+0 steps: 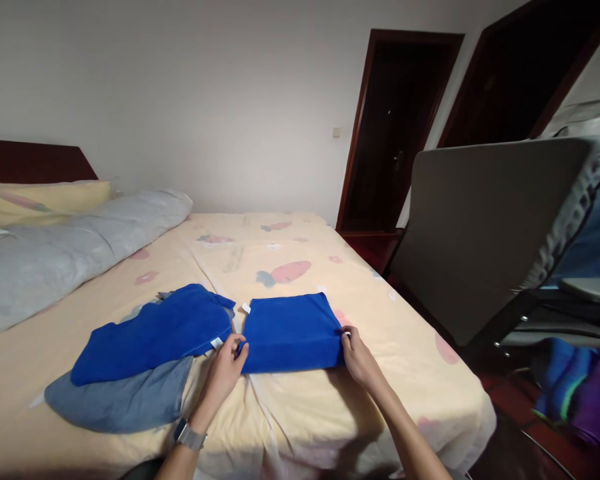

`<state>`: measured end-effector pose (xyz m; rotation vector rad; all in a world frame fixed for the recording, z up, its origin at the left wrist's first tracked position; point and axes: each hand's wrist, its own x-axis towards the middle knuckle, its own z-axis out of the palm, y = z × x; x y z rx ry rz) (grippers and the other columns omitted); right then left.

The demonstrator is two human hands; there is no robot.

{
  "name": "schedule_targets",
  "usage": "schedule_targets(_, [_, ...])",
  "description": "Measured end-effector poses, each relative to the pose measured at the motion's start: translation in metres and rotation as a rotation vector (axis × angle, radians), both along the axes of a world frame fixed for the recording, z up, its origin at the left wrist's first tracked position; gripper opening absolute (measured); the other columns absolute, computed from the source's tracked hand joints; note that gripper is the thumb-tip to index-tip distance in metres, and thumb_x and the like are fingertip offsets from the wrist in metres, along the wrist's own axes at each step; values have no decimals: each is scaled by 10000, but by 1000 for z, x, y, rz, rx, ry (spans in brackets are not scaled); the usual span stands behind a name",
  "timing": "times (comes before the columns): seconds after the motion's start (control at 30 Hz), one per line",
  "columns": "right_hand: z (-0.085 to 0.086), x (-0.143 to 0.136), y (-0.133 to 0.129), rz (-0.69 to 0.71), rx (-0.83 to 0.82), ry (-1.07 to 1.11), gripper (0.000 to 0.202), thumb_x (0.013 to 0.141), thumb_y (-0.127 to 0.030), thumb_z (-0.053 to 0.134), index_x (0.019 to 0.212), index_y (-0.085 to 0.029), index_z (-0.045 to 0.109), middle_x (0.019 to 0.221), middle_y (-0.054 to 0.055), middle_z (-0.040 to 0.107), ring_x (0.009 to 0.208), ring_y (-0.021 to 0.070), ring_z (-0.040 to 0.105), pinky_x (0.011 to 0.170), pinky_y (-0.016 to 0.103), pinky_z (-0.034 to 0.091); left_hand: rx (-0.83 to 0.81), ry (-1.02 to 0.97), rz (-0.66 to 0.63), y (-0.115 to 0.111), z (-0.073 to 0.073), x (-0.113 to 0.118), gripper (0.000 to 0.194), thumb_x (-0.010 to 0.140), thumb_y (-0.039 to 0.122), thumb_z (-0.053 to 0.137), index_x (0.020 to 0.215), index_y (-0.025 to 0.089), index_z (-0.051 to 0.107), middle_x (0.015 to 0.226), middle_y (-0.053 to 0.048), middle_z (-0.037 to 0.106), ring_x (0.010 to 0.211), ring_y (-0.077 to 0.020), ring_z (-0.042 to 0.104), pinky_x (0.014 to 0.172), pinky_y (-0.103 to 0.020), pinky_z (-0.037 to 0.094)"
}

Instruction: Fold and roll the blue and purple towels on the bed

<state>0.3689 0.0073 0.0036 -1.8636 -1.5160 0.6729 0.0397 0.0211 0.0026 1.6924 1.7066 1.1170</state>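
A bright blue cloth (293, 330) lies on the bed, folded over into a rectangle, with a white tag at its upper left corner. My left hand (229, 363) pinches its left edge, and a watch is on that wrist. At the opposite edge, my right hand (359, 357) pinches the same cloth between thumb and fingers. To the left, a second blue cloth (155, 333) lies crumpled, its white tag close to my left hand. Partly beneath that one is a grey-blue cloth (125, 400).
The bed (405, 373) has a cream sheet with carrot prints. A rolled grey quilt (80, 247) and a yellow pillow (55, 200) lie at the left. Right of the bed stand a grey panel (470, 233) and a rack holding purple fabric (597, 397). A dark door (395, 133) is behind.
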Motion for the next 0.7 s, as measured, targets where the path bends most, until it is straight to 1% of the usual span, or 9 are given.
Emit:
schedule_targets(0.13, [-5, -3, -8, 39, -69, -135, 396, 989, -363, 229, 1267, -185, 449, 1016, 144, 602, 924, 270, 644, 866, 389, 450, 61, 113, -83, -10, 0, -4, 175, 825, 391, 584, 893, 254, 667, 824, -51, 704, 755, -233, 651, 710, -329, 490])
schedule_targets(0.23, [-2, -3, -13, 40, -85, -190, 416, 986, -331, 232, 1293, -170, 462, 974, 138, 579, 891, 271, 641, 887, 406, 441, 95, 164, -99, -16, 3, -3, 168, 831, 368, 584, 875, 244, 688, 888, -82, 706, 795, -250, 652, 742, -343, 498])
schedule_targets(0.37, [6, 3, -19, 57, -72, -172, 455, 999, -357, 218, 1342, -184, 462, 1001, 135, 579, 955, 276, 633, 930, 407, 434, 122, 241, -100, -19, 7, 0, 209, 878, 371, 532, 954, 246, 682, 1003, -88, 694, 774, -221, 653, 744, -325, 519])
schedule_targets(0.43, [4, 6, -22, 67, -110, -249, 495, 1007, -378, 207, 1393, -168, 436, 1043, 156, 581, 1016, 299, 617, 951, 428, 425, 105, 307, -133, -19, 5, 2, 207, 882, 345, 514, 944, 244, 683, 975, -80, 691, 777, -220, 662, 742, -324, 529])
schedule_targets(0.53, [-2, 7, -24, 61, -139, -442, 513, 1005, -371, 247, 1416, -130, 438, 1127, 202, 574, 1093, 353, 571, 953, 470, 418, 73, 351, -180, -21, 2, 1, 192, 870, 311, 523, 928, 244, 693, 921, -68, 681, 825, -234, 678, 755, -333, 536])
schedule_targets(0.57, [-3, 8, -25, 55, -113, -490, 498, 1000, -365, 277, 1407, -136, 453, 1148, 205, 573, 1106, 360, 557, 953, 475, 417, 83, 367, -173, -22, 3, 0, 190, 869, 317, 533, 948, 250, 693, 949, -66, 679, 849, -238, 680, 762, -337, 536])
schedule_targets(0.63, [0, 12, -28, 44, -12, -538, 463, 986, -365, 340, 1376, -162, 487, 1174, 196, 567, 1124, 360, 532, 966, 483, 410, 144, 426, -136, -26, 8, -3, 201, 887, 347, 537, 995, 266, 686, 1042, -66, 667, 886, -237, 678, 782, -344, 532])
schedule_targets(0.67, [3, 16, -30, 51, 49, -534, 447, 977, -375, 370, 1355, -176, 504, 1180, 187, 562, 1127, 353, 523, 976, 485, 407, 190, 453, -131, -29, 12, -5, 204, 898, 359, 535, 1003, 271, 685, 1072, -65, 659, 904, -233, 676, 798, -341, 531])
schedule_targets(0.7, [8, 21, -33, 84, 107, -509, 430, 968, -383, 397, 1334, -191, 517, 1186, 173, 555, 1130, 341, 515, 986, 480, 406, 233, 474, -154, -31, 16, -8, 204, 907, 365, 533, 1005, 275, 687, 1087, -65, 653, 933, -230, 672, 824, -336, 529])
